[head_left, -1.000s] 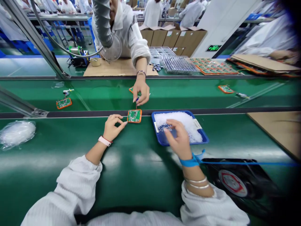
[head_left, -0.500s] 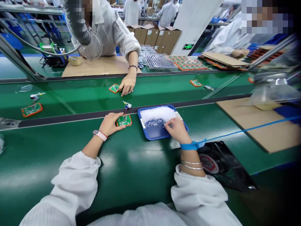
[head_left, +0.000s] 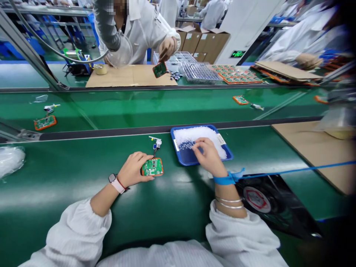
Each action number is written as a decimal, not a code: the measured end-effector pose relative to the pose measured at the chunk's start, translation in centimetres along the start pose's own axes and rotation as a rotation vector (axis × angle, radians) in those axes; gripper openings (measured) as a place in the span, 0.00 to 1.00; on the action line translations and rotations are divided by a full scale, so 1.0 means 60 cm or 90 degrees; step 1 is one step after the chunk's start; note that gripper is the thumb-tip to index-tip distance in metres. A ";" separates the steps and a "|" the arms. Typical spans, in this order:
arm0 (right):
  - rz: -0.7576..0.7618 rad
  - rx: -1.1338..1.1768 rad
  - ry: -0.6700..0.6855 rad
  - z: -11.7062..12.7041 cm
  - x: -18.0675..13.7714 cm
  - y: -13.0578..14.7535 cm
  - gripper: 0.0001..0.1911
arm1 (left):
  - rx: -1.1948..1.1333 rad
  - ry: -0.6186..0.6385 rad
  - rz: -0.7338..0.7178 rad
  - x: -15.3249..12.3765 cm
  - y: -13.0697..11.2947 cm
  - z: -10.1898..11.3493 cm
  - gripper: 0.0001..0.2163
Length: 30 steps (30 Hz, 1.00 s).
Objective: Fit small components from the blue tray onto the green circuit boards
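Observation:
My left hand (head_left: 134, 170) grips a green circuit board (head_left: 152, 167) with an orange edge, thumb and fingers at its left side. Short wires join the board to a small white and blue part (head_left: 157, 144) lying just beyond it on the green table. A blue tray (head_left: 187, 159) stands to the right, heaped with tiny white pieces (head_left: 197, 132). Over this tray my right hand (head_left: 208, 155) is closed in a pinch, fingertips down by the scattered pieces. Whatever sits between those fingertips is too small to make out.
Beyond a dark rail runs a green belt (head_left: 133, 107) carrying boards at left (head_left: 45, 122) and right (head_left: 240, 100). Across it, a co-worker's hand (head_left: 167, 48) holds a board. A blue wrist cord (head_left: 292, 170) stretches right, above a black fan-like unit (head_left: 258, 200) and cardboard (head_left: 308, 148).
My left hand has drawn the board toward me, away from the rail, with its wired part following. My right hand has shifted slightly within the tray. The co-worker has lifted a board off the belt.

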State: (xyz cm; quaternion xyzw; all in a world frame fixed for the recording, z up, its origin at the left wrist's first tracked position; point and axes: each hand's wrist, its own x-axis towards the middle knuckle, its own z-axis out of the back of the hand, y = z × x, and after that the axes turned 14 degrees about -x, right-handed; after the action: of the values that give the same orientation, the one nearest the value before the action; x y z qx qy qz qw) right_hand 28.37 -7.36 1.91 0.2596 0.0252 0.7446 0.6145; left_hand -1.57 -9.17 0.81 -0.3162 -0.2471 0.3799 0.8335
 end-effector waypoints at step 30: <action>0.042 0.164 -0.030 -0.040 -0.005 0.111 0.07 | -0.141 -0.088 0.049 0.018 -0.009 -0.012 0.03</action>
State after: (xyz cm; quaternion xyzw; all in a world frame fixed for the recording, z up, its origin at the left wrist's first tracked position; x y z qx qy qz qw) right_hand 21.39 -8.59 2.08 0.3549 0.0977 0.7484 0.5517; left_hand -0.22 -8.82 0.89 -0.3886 -0.3320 0.4029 0.7593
